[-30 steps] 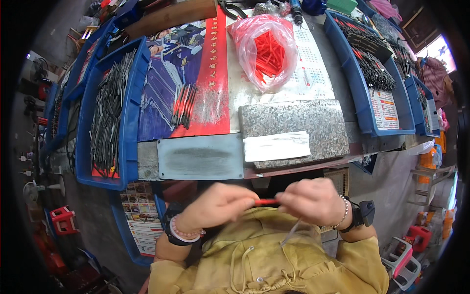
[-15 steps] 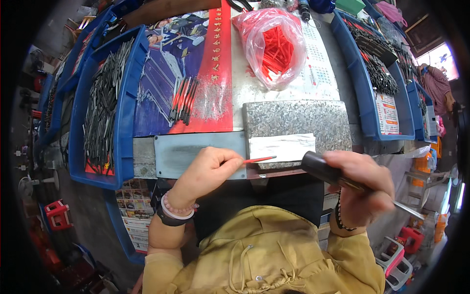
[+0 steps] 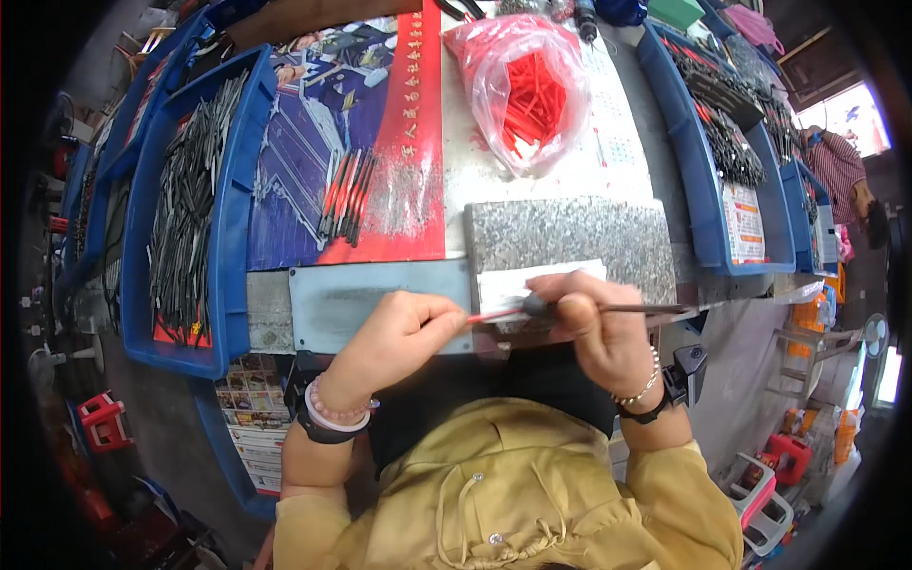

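Tabletop [image 3: 456, 180] is carrying a blue tray [image 3: 228, 218] of dark metal rods, a granite slab [image 3: 570, 233], a grey metal plate [image 3: 380, 299] and a pink bag [image 3: 532, 81] of red sleeves. Left hand [image 3: 399, 332] is pinching a thin red sleeve [image 3: 494, 314] over the plate's front edge, fingers closed on it. Right hand [image 3: 594, 328] is gripping a dark-handled tool [image 3: 608, 308], its tip touching the sleeve.

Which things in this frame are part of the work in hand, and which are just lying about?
In hand:
- left hand pinching a thin red piece
- right hand holding a dark-handled tool
- white sheet on the granite slab

Lying about:
- bag of red pieces
- blue tray of dark rods
- right blue tray
- grey metal plate
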{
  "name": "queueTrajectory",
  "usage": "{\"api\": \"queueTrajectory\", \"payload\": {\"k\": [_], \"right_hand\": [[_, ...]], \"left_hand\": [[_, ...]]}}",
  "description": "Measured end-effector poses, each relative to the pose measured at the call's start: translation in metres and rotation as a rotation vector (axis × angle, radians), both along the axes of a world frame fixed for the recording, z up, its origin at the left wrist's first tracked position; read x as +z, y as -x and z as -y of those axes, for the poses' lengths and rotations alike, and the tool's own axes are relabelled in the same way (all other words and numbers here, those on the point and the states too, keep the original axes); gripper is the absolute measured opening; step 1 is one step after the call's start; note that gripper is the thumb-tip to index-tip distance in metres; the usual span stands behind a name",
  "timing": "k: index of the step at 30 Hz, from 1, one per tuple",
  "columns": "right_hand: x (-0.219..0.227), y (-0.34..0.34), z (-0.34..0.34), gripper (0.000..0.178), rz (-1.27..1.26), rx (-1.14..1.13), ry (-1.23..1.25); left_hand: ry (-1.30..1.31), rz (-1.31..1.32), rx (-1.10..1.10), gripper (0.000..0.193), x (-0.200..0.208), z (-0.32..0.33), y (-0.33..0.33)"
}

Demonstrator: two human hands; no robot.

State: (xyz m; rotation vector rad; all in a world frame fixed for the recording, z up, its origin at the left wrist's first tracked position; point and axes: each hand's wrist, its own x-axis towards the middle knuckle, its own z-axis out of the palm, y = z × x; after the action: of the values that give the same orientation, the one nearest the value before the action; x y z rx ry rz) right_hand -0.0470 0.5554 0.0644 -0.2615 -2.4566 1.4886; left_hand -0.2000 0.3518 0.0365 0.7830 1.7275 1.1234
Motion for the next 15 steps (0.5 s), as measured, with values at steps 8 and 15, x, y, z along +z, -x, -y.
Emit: {"api": "queueTrajectory", "payload": {"k": [8,15], "right_hand": [[0.005,-0.052,-0.011,0.060,-0.336,-0.276,0.226],[0.008,-0.055,-0.007,0.064,-0.324,-0.281,0.193]], "left_hand": [[-0.163,-0.273,0.242,0.022,0.038,0.011,-0.036],[-0.301,-1.061,0.298,0.015,-0.001,-0.046,-0.055]]}}
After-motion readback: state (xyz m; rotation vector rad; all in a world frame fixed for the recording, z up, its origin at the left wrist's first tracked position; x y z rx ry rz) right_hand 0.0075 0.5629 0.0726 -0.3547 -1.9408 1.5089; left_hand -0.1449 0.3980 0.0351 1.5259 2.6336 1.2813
